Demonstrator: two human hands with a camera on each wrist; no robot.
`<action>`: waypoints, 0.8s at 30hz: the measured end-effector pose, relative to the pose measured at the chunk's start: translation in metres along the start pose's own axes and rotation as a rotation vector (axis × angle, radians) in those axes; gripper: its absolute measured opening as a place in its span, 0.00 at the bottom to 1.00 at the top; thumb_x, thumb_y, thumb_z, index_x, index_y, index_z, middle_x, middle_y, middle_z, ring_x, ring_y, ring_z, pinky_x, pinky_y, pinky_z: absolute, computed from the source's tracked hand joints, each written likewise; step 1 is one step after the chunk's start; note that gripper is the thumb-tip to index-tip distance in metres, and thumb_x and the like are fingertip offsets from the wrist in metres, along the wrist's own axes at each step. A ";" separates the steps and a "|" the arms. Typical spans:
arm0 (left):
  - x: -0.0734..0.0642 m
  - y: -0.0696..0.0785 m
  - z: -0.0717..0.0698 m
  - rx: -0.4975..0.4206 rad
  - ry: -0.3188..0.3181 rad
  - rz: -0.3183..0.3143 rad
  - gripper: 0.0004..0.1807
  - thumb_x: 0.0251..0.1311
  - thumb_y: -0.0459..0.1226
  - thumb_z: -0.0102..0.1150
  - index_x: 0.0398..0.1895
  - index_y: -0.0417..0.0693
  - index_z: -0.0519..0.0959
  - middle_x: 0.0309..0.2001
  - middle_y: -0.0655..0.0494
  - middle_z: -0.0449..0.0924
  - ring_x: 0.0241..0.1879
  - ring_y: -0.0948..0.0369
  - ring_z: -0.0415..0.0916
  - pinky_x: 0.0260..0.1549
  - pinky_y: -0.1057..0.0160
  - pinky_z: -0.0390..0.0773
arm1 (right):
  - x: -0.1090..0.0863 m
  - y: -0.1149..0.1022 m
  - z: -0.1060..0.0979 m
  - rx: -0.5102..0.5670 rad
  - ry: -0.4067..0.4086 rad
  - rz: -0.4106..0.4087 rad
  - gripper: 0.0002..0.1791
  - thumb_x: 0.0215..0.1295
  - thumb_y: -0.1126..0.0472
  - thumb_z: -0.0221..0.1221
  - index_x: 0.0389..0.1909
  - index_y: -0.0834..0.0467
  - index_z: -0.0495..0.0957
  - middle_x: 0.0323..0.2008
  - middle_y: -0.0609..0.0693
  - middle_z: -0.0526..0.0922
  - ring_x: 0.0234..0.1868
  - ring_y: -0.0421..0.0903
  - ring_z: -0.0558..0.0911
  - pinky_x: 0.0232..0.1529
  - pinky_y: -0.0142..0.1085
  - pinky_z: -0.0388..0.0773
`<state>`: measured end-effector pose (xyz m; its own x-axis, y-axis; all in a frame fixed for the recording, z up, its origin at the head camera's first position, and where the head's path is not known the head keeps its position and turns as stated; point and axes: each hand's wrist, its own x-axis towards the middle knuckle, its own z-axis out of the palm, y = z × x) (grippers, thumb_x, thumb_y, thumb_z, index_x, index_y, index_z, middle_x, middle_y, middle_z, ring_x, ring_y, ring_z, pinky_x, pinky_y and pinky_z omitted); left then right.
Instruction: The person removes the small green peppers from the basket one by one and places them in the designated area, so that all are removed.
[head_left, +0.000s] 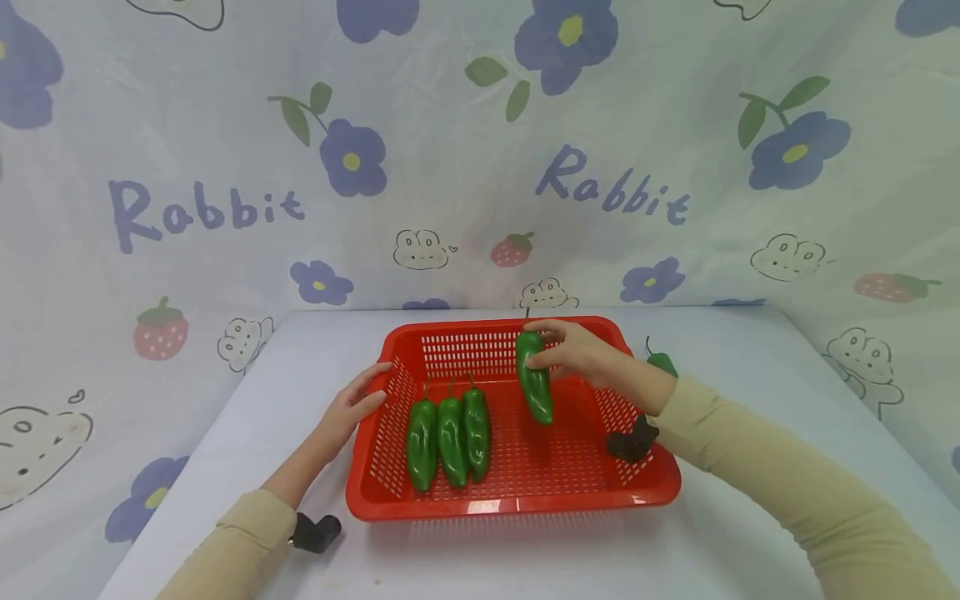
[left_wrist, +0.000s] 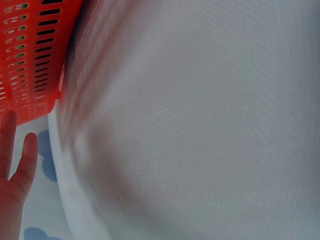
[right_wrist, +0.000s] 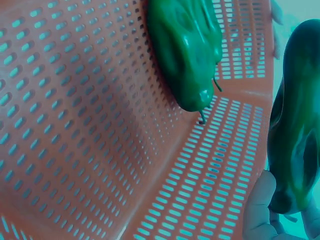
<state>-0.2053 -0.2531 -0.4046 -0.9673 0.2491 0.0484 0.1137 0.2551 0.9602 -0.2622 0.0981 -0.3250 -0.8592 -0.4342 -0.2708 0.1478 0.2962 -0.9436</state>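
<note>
A red plastic basket [head_left: 517, 503] with slotted walls stands on the table. Three green peppers [head_left: 452, 440] lie side by side in its left half, stems toward the back. Above the basket's right half my right hand [head_left: 576, 350] pinches another green pepper [head_left: 534, 382] near its stem end, its tip hanging down. The right wrist view shows this held pepper [right_wrist: 297, 115] close up, fingers at its stem end. My left hand [head_left: 351, 408] is at the basket's left rim, fingers fairly straight; whether they touch it I cannot tell. In the left wrist view those fingers [left_wrist: 25, 162] are beside the basket wall.
One more green pepper [head_left: 662, 363] lies on the white table [head_left: 300, 367] just right of the basket, partly hidden by my right forearm. Behind the table hangs a patterned cloth [head_left: 450, 167]. Dark wrist devices [head_left: 315, 533] are on both sleeves.
</note>
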 end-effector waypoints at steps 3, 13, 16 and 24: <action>0.000 0.000 0.000 0.004 0.001 0.002 0.26 0.67 0.38 0.42 0.67 0.44 0.54 0.64 0.36 0.57 0.45 0.74 0.71 0.41 0.68 0.78 | -0.003 0.000 -0.004 0.002 -0.003 -0.005 0.35 0.56 0.67 0.59 0.65 0.58 0.59 0.58 0.61 0.63 0.46 0.52 0.77 0.46 0.46 0.78; 0.000 0.000 -0.001 0.022 0.006 0.001 0.27 0.66 0.39 0.43 0.67 0.44 0.55 0.64 0.36 0.58 0.46 0.74 0.70 0.42 0.67 0.78 | -0.016 -0.004 -0.017 0.001 0.010 -0.022 0.36 0.56 0.67 0.59 0.66 0.59 0.58 0.58 0.62 0.64 0.41 0.48 0.80 0.44 0.46 0.79; 0.001 0.000 -0.001 0.020 0.006 0.002 0.26 0.67 0.38 0.43 0.67 0.44 0.55 0.64 0.36 0.58 0.45 0.74 0.70 0.42 0.67 0.78 | -0.019 -0.004 -0.021 -0.004 0.019 -0.034 0.36 0.55 0.67 0.60 0.65 0.59 0.58 0.58 0.62 0.65 0.39 0.47 0.80 0.42 0.45 0.80; 0.000 0.000 -0.001 0.019 0.006 -0.010 0.27 0.66 0.39 0.43 0.67 0.45 0.55 0.64 0.37 0.57 0.45 0.73 0.70 0.42 0.66 0.78 | -0.029 -0.004 -0.032 0.004 0.033 -0.037 0.35 0.56 0.68 0.59 0.65 0.59 0.58 0.60 0.63 0.63 0.37 0.44 0.80 0.41 0.41 0.80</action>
<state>-0.2054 -0.2536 -0.4045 -0.9696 0.2412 0.0409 0.1087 0.2749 0.9553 -0.2533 0.1364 -0.3069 -0.8796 -0.4165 -0.2298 0.1180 0.2771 -0.9536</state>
